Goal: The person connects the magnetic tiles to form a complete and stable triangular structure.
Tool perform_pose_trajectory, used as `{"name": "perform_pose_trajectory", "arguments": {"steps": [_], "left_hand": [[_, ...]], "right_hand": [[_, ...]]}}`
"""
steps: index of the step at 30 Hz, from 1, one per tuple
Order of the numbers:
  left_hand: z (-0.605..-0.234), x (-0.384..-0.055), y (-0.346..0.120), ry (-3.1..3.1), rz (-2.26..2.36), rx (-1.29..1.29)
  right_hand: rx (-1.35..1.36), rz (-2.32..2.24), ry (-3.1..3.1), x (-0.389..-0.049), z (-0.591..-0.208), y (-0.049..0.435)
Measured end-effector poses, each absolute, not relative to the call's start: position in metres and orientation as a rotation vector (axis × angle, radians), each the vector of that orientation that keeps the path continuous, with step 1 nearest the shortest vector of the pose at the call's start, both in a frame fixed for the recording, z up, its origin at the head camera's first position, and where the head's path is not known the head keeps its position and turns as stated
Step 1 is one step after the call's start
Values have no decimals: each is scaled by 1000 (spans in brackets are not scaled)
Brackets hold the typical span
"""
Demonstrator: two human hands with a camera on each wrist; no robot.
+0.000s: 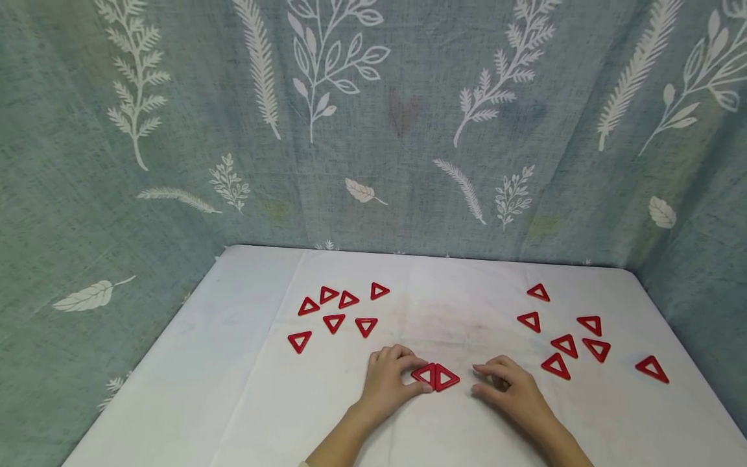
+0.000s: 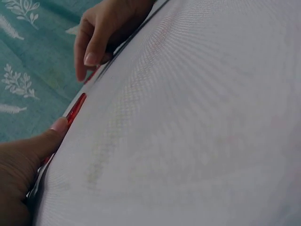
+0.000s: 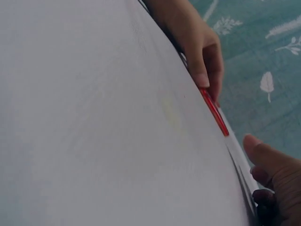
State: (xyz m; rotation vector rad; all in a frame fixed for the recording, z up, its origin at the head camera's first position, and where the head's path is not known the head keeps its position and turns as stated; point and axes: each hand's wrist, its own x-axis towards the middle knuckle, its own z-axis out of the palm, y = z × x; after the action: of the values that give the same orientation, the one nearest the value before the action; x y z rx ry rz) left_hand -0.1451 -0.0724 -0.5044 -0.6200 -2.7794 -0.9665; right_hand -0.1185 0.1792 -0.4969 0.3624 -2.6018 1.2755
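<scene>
The head camera looks forward and down from above the near side of the white table (image 1: 280,402), far enough back to take in both hands, the tabletop and the patterned curtain (image 1: 362,162) behind it. The left wrist camera sits low and close, facing along the cloth at a steep slant, with the left hand (image 1: 390,378) at its lower left and the right hand (image 1: 509,389) at the top; the right wrist camera, equally low and tilted the opposite way, shares both hands and red plastic (image 3: 215,113) near them, seen edge-on.
</scene>
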Motion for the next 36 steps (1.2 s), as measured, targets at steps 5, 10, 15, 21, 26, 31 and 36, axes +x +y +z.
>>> {"name": "perform_pose_trajectory", "arguments": {"steps": [5,10,15,21,26,31,36], "left_hand": [[-504,-145,-73,-2766,-954,-618],[-507,-144,-71,-2743,-878,-624],[-510,-144,-68,-2727,-824,-638],[-511,-143,-67,-2708,-829,-639],[-509,-143,-68,-2729,-838,-630],[-506,-143,-69,-2751,-866,-626],[-505,-144,-70,-2752,-907,-630]], "right_hand": [[377,1200,-2541,-114,-500,196],[325,1143,-2524,-108,-499,211],[296,1077,-2455,-104,-498,227],[24,959,-2435,-103,-498,244],[-159,893,-2392,-105,-499,252],[-283,822,-2427,-106,-496,254],[-399,806,-2520,-107,-494,254]]}}
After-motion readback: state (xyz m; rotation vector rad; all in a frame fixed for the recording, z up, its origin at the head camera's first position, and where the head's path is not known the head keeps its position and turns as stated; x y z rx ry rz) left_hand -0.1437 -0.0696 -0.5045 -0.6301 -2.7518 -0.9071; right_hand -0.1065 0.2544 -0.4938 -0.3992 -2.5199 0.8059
